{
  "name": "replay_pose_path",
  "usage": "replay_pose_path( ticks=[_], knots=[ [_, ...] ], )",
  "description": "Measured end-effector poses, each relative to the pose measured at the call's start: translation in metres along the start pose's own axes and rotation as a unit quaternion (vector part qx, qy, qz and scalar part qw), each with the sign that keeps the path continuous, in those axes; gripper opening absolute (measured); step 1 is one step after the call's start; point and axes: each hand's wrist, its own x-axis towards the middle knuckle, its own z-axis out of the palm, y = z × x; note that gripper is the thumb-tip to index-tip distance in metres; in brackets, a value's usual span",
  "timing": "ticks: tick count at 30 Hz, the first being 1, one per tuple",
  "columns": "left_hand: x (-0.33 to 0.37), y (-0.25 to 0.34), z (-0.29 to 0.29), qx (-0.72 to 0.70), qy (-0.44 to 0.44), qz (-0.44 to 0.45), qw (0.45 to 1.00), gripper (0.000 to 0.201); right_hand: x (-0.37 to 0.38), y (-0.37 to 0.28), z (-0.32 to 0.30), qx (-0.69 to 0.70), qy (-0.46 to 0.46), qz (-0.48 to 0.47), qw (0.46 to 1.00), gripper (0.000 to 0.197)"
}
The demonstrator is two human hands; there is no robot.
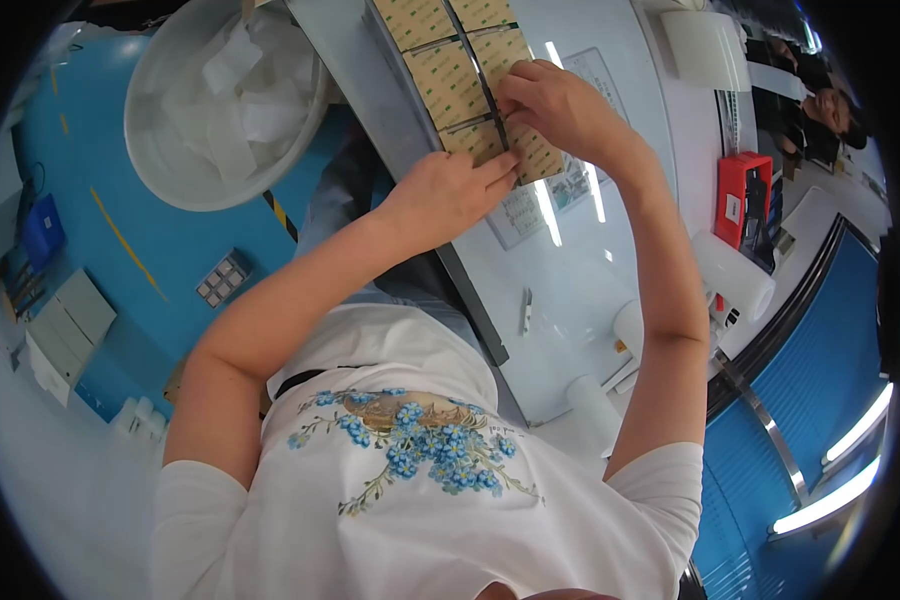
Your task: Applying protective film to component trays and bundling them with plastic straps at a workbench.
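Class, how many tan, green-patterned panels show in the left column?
3: the top panel, middle panel and bottom panel, partly behind the left hand; others may lie beyond the upper edge.

A knife (528, 312) is lying near the tabletop's (580, 270) left edge, and a bin (153, 125) is standing beyond that edge.

My pale, glossy table (560, 345) carries rows of tan squares (445, 82) flecked with green, laid close together in front of me, with printed sheets (522, 218) beside them, a slim white cutter (528, 314) closer to me, and a white roll (592, 410).
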Motion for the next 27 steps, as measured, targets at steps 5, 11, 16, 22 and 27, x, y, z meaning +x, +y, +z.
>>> replay_pose_path(
  ticks=[5, 11, 16, 22, 27],
  knots=[
    [0.0, -0.001, 0.002, -0.001, 0.009, 0.001, 1.0, 0.048, 0.008, 0.008, 0.001, -0.023, -0.026, -0.051, 0.998, 0.008],
    [0.002, -0.002, 0.0, -0.025, -0.002, -0.002, 1.0, 0.05, 0.014, 0.01, -0.003, -0.02, -0.029, -0.086, 0.996, 0.006],
    [0.002, -0.001, -0.002, -0.027, -0.008, -0.005, 1.0, 0.051, 0.021, 0.007, -0.005, -0.023, -0.062, -0.083, 0.994, 0.006],
    [0.002, -0.002, -0.002, -0.027, 0.001, 0.0, 1.0, 0.051, 0.021, 0.001, -0.008, -0.057, -0.063, -0.088, 0.992, 0.004],
    [0.003, -0.002, -0.001, -0.014, 0.0, 0.004, 1.0, 0.05, 0.016, 0.003, -0.006, -0.115, -0.042, -0.141, 0.982, 0.006]
  ],
)
